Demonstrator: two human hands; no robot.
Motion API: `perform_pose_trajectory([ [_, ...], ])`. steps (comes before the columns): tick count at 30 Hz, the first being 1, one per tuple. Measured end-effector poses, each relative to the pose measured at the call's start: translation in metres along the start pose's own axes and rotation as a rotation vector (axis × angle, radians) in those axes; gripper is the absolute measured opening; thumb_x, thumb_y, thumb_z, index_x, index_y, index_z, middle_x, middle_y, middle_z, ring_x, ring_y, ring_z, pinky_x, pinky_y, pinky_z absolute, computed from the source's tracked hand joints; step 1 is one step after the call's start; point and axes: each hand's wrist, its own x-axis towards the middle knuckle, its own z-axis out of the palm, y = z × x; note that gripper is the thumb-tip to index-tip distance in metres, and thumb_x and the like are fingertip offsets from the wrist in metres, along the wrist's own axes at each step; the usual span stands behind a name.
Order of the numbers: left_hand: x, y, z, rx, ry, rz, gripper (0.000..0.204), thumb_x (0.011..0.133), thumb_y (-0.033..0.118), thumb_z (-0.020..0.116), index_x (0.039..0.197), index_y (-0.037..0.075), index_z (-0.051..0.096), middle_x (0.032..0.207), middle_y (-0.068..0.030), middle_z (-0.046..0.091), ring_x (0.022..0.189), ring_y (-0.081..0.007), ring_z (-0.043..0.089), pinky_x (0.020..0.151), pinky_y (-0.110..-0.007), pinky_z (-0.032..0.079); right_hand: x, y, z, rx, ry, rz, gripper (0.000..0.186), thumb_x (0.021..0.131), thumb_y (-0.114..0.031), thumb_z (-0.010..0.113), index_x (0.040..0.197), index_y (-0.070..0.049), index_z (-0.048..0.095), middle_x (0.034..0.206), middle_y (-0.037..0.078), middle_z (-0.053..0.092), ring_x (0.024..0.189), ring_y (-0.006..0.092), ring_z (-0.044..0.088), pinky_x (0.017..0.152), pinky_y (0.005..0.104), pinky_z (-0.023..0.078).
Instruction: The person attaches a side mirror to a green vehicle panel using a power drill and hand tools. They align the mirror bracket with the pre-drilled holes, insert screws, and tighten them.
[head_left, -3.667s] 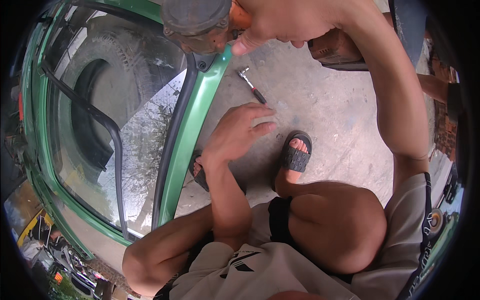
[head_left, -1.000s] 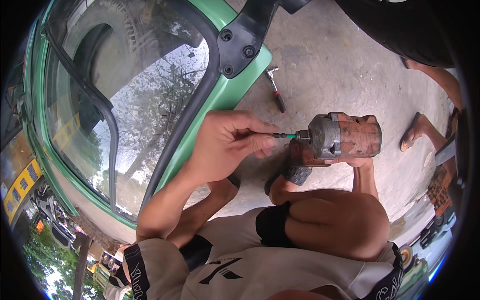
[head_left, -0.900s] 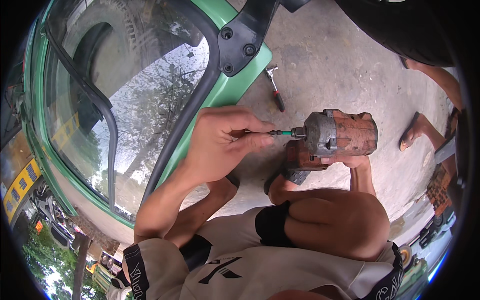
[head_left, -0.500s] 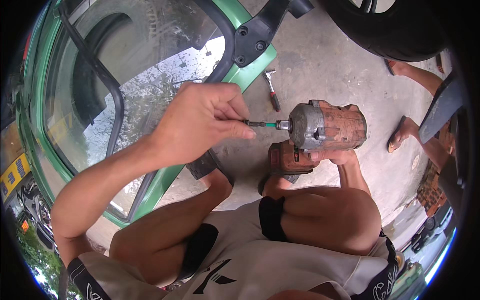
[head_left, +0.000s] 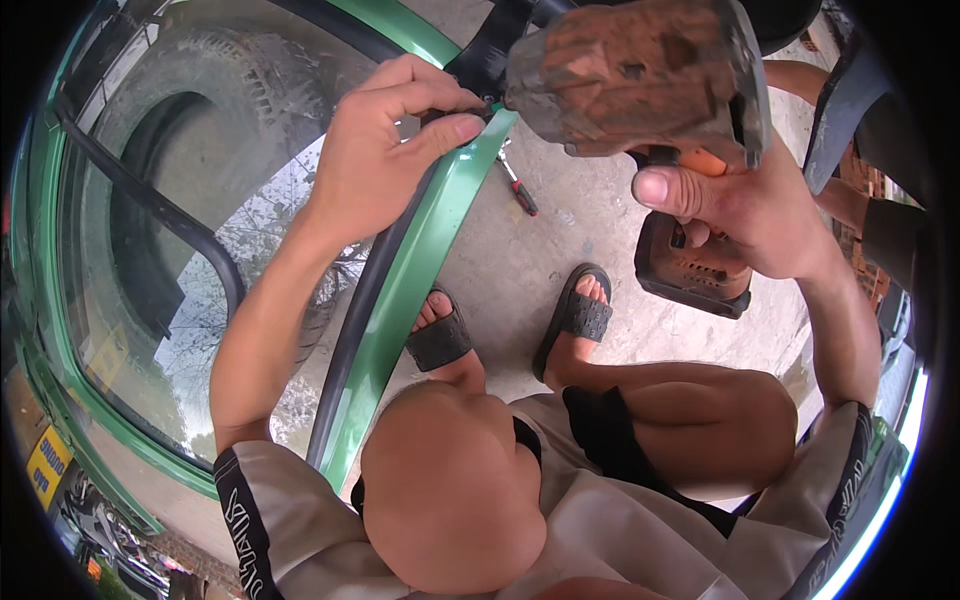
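My right hand (head_left: pixel 740 205) grips the handle of a worn orange and grey cordless impact wrench (head_left: pixel 640 80), its thumb lying along the handle near the orange trigger. The battery base sits below the hand. At the wrench's front end, my left hand (head_left: pixel 370 150) pinches a dark driver bit (head_left: pixel 488 111) between thumb and fingers; most of it is hidden. Both the bit and the fingers are at the edge of a green door frame (head_left: pixel 430 225), close beside a black bracket (head_left: pixel 484 62) fixed to it. Whether the bit touches the bracket I cannot tell.
Glass (head_left: pixel 270 200) with a black rubber seal fills the green frame on the left. A ratchet with a red and black handle (head_left: pixel 523 197) lies on the concrete floor (head_left: pixel 540 240). Another person's leg (head_left: pixel 845 200) is at the right. Stacked bricks stand behind it.
The impact wrench has come up and forward, closer to the camera, and over to the bracket. My left hand has moved forward with its tip, still pinching. My view has shifted too.
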Motion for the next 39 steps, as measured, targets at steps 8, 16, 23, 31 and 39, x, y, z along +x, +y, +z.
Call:
perform_pose_trajectory([
  [8, 0.004, -0.016, -0.003, 0.116, -0.096, 0.045, 0.017, 0.091, 0.003, 0.069, 0.107, -0.001, 0.075, 0.101, -0.0091, 0.066, 0.099, -0.0256, 0.063, 0.091, -0.034, 0.048, 0.022, -0.057, -0.005, -0.597, -0.108, -0.330, 0.046, 0.093, -0.033, 0.077, 0.124, -0.001, 0.065, 0.097, 0.014, 0.074, 0.083, 0.0266, 0.070, 0.073, 0.0381, 0.054],
  [16, 0.004, -0.031, 0.012, 0.151, -0.005, 0.096, 0.018, 0.088, 0.004, 0.071, 0.105, -0.002, 0.074, 0.101, -0.0115, 0.066, 0.097, -0.0317, 0.062, 0.090, -0.038, 0.049, 0.035, -0.077, -0.011, -0.570, -0.349, -0.062, 0.035, 0.096, -0.026, 0.075, 0.118, -0.001, 0.067, 0.089, 0.016, 0.073, 0.080, 0.0316, 0.069, 0.075, 0.0445, 0.052],
  [23, 0.002, -0.029, -0.006, 0.277, -0.060, 0.029, 0.018, 0.085, 0.005, 0.072, 0.101, -0.004, 0.074, 0.099, -0.0130, 0.067, 0.098, -0.0340, 0.065, 0.088, -0.042, 0.050, 0.038, -0.099, 0.003, -0.813, -0.282, 0.089, 0.034, 0.095, -0.025, 0.074, 0.118, 0.000, 0.067, 0.094, 0.018, 0.074, 0.086, 0.0340, 0.070, 0.078, 0.0431, 0.053],
  [31, 0.052, -0.033, -0.045, 0.814, -0.296, 0.070, 0.029, 0.085, 0.014, 0.076, 0.112, 0.003, 0.074, 0.108, -0.0152, 0.074, 0.099, -0.0307, 0.068, 0.089, -0.040, 0.052, 0.043, -0.095, 0.004, -0.905, -0.280, -0.145, 0.034, 0.096, -0.027, 0.071, 0.116, 0.001, 0.068, 0.095, 0.019, 0.074, 0.089, 0.0347, 0.071, 0.082, 0.0429, 0.053],
  [39, 0.114, -0.029, -0.039, 0.705, -0.760, 0.366, 0.041, 0.081, 0.021, 0.078, 0.117, 0.005, 0.070, 0.114, -0.0172, 0.070, 0.107, -0.0314, 0.065, 0.094, -0.041, 0.050, 0.054, -0.126, 0.003, -0.914, -0.391, -0.211, 0.035, 0.097, -0.029, 0.069, 0.113, 0.001, 0.069, 0.094, 0.020, 0.074, 0.092, 0.0357, 0.071, 0.085, 0.0433, 0.054],
])
